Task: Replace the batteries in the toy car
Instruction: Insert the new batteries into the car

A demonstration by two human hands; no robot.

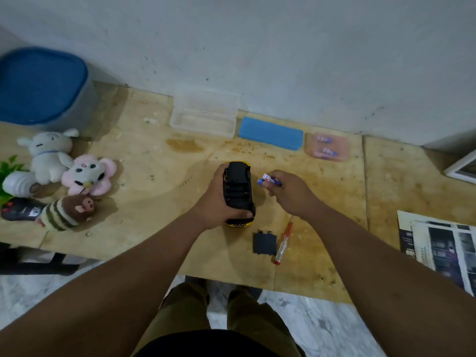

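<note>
Near the middle of the desk (144, 161), a person's left hand (215, 202) is gripping the upturned toy car (238, 191), its battery bay apparently standing empty. Its cover (264, 243) and a screwdriver (283, 240) are lying toward the front edge. Beside the car, the right hand (288, 193) is pinching batteries (269, 180) in curled fingers, reaching in from the right; seating them and refitting the cover are still waiting.

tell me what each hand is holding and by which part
The left hand grips the upturned toy car around its body, thumb across the near end. The right hand pinches a battery at one end with its fingertips.
</note>
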